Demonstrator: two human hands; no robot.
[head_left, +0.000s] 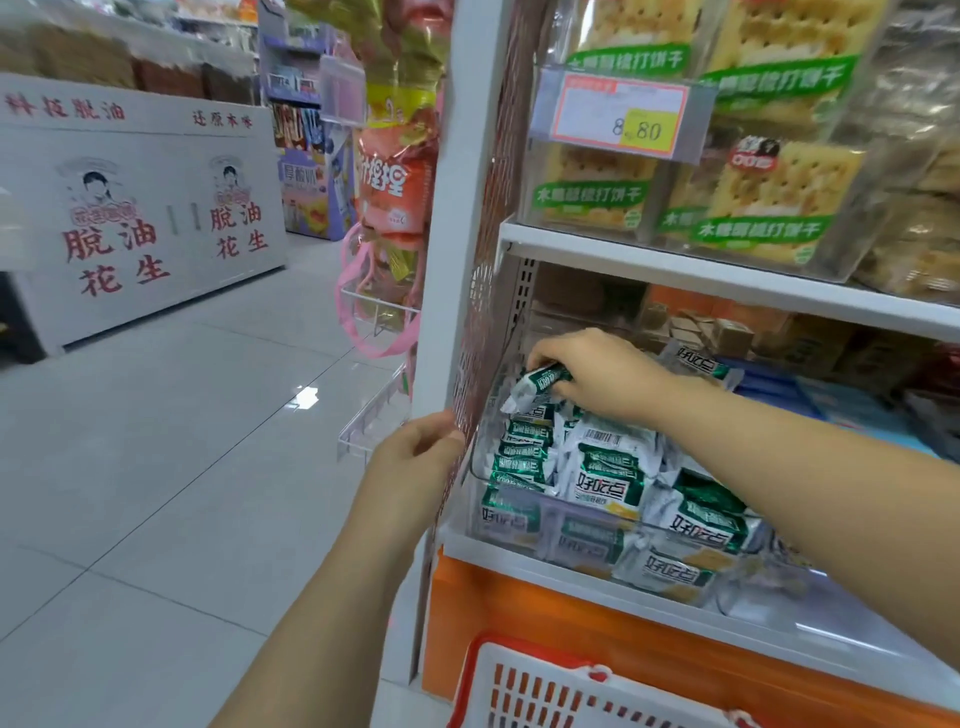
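The clear plastic shelf bin (524, 538) holds heaped packets (608, 480). The left hand (415, 460) clasps the red perforated side panel (480, 332) beside it. The right hand (597, 371) pinches one green-and-white foil snack packet (535, 388) just above the pile, long axis slanting down-left.

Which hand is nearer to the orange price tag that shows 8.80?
Right. The right hand, holding a green packet, is below the price tag, one shelf down. The left hand grips the shelf's side panel, lower and further left.
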